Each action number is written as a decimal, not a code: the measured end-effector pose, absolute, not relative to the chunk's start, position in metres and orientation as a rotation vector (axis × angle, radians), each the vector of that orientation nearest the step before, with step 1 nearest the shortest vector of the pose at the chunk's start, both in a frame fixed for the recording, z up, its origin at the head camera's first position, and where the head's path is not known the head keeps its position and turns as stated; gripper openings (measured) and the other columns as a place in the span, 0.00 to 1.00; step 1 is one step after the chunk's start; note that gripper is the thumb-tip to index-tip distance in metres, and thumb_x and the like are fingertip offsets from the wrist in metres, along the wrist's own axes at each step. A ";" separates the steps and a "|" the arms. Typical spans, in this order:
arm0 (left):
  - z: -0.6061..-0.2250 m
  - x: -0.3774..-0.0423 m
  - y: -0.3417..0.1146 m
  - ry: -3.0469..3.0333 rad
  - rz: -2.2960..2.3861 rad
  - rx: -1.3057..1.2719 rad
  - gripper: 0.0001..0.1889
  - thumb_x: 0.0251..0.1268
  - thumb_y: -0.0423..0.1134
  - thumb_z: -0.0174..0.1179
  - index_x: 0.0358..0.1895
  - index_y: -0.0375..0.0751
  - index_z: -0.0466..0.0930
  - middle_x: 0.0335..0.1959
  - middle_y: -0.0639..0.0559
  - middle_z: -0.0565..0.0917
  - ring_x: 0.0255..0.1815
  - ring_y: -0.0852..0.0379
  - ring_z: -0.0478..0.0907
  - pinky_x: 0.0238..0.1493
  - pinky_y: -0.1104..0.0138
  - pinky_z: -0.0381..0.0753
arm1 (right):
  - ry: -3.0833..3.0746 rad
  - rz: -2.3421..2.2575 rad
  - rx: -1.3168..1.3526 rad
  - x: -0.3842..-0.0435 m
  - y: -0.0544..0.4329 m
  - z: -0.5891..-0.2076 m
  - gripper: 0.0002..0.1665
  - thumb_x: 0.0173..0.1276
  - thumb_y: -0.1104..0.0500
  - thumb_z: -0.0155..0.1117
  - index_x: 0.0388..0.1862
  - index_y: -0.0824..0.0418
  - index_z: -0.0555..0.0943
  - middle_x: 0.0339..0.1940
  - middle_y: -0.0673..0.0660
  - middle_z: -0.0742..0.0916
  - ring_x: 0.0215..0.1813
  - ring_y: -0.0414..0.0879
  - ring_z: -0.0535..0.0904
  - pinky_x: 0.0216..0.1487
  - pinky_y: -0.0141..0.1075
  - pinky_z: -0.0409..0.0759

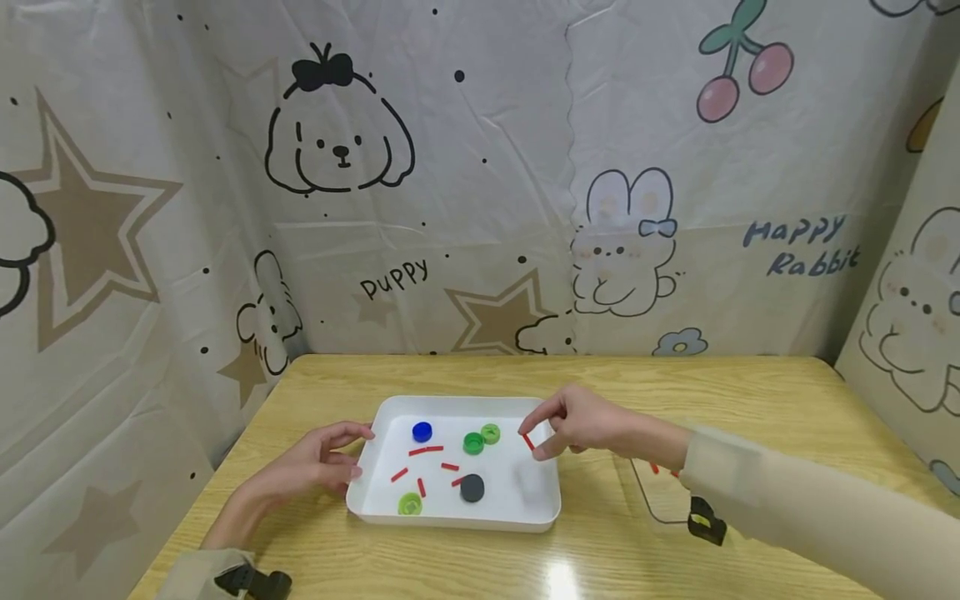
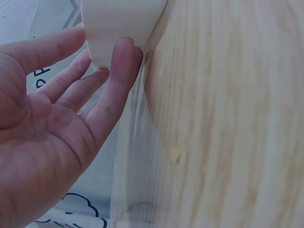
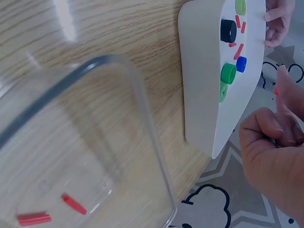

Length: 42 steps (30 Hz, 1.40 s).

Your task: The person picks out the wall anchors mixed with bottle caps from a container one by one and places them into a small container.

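My right hand (image 1: 581, 419) hovers over the right end of a white tray (image 1: 450, 523), pinching a small red stick (image 1: 528, 442) between thumb and fingertip. In the right wrist view only a bit of that stick (image 3: 276, 90) shows. My left hand (image 1: 307, 462) touches the tray's left end, fingers and thumb spread along the outside of its wall (image 2: 121, 21). Inside the tray lie a blue cap (image 1: 422, 432), a green cap (image 1: 473, 442) against a light green cap (image 1: 491, 433), another light green cap (image 1: 410, 503), a black cap (image 1: 472, 488) and several loose red sticks (image 1: 426, 451).
Right of the tray, partly under my right forearm, stands a clear container (image 3: 142, 95) with a few red sticks (image 3: 34, 218) in it. Everything stands on a wooden table (image 1: 600, 550). A printed curtain (image 1: 480, 167) hangs behind it and along the sides.
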<state>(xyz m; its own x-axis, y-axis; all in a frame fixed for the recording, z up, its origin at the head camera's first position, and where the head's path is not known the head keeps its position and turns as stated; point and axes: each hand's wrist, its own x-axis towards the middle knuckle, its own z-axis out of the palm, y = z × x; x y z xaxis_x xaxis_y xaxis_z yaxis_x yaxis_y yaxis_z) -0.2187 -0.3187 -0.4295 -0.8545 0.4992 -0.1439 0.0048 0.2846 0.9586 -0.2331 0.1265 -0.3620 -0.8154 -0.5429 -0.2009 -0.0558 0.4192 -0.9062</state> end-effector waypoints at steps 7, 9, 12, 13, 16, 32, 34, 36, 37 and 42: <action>-0.429 -0.218 -0.318 2.146 1.592 0.451 0.30 0.72 0.30 0.65 0.72 0.25 0.64 0.82 0.26 0.54 0.52 0.42 0.83 0.43 0.54 0.88 | 2.230 -1.399 -0.511 -0.227 0.146 -0.357 0.20 0.58 0.70 0.80 0.51 0.65 0.90 0.15 0.47 0.58 0.21 0.42 0.49 0.24 0.32 0.53; -0.428 -0.218 -0.317 2.147 1.592 0.446 0.30 0.72 0.30 0.65 0.72 0.25 0.64 0.81 0.26 0.54 0.52 0.43 0.83 0.43 0.54 0.88 | 2.240 -1.393 -0.526 -0.225 0.151 -0.356 0.21 0.58 0.69 0.81 0.52 0.65 0.90 0.15 0.47 0.58 0.21 0.42 0.49 0.24 0.32 0.53; -0.428 -0.217 -0.317 2.145 1.595 0.448 0.30 0.72 0.30 0.65 0.72 0.25 0.64 0.81 0.25 0.55 0.51 0.43 0.83 0.42 0.55 0.88 | 2.260 -1.382 -0.543 -0.221 0.158 -0.355 0.22 0.57 0.68 0.81 0.53 0.65 0.90 0.15 0.47 0.58 0.21 0.42 0.50 0.24 0.32 0.54; -0.427 -0.217 -0.317 2.144 1.598 0.446 0.30 0.72 0.30 0.65 0.72 0.25 0.64 0.81 0.25 0.55 0.51 0.44 0.83 0.42 0.55 0.88 | 2.263 -1.383 -0.546 -0.219 0.160 -0.355 0.23 0.57 0.68 0.81 0.53 0.64 0.90 0.15 0.47 0.58 0.21 0.42 0.50 0.24 0.32 0.54; -0.426 -0.216 -0.317 2.133 1.610 0.459 0.30 0.73 0.30 0.65 0.72 0.24 0.64 0.81 0.25 0.55 0.50 0.44 0.83 0.42 0.54 0.88 | 2.269 -1.393 -0.547 -0.216 0.165 -0.354 0.24 0.57 0.68 0.81 0.54 0.66 0.89 0.15 0.47 0.58 0.21 0.42 0.50 0.23 0.32 0.54; -0.427 -0.216 -0.317 2.141 1.594 0.434 0.31 0.73 0.30 0.65 0.73 0.25 0.63 0.79 0.25 0.59 0.52 0.42 0.83 0.43 0.54 0.88 | 2.357 -1.383 -0.458 -0.204 0.202 -0.357 0.23 0.61 0.64 0.81 0.56 0.63 0.89 0.17 0.47 0.61 0.22 0.42 0.58 0.28 0.34 0.65; -0.427 -0.216 -0.317 2.140 1.595 0.439 0.31 0.73 0.30 0.65 0.73 0.25 0.63 0.78 0.24 0.60 0.51 0.42 0.83 0.43 0.54 0.88 | 2.369 -1.376 -0.437 -0.203 0.207 -0.357 0.22 0.62 0.63 0.81 0.56 0.63 0.89 0.17 0.48 0.62 0.22 0.42 0.59 0.27 0.33 0.64; -0.427 -0.216 -0.317 2.136 1.599 0.445 0.31 0.73 0.30 0.65 0.73 0.24 0.63 0.78 0.24 0.60 0.51 0.42 0.84 0.43 0.54 0.88 | 2.375 -1.374 -0.424 -0.202 0.213 -0.357 0.22 0.62 0.63 0.81 0.56 0.63 0.89 0.17 0.48 0.62 0.21 0.41 0.58 0.25 0.33 0.62; -0.427 -0.216 -0.317 2.135 1.600 0.447 0.31 0.73 0.30 0.65 0.73 0.24 0.63 0.79 0.24 0.59 0.51 0.42 0.84 0.43 0.54 0.88 | 2.376 -1.378 -0.418 -0.202 0.216 -0.357 0.22 0.62 0.63 0.81 0.56 0.63 0.89 0.17 0.48 0.62 0.21 0.41 0.57 0.25 0.33 0.62; -0.428 -0.217 -0.317 2.133 1.598 0.453 0.31 0.73 0.30 0.65 0.73 0.24 0.63 0.79 0.24 0.58 0.51 0.42 0.84 0.43 0.54 0.88 | 2.367 -1.410 -0.408 -0.200 0.229 -0.358 0.26 0.62 0.61 0.81 0.59 0.66 0.87 0.18 0.47 0.60 0.21 0.41 0.56 0.24 0.33 0.61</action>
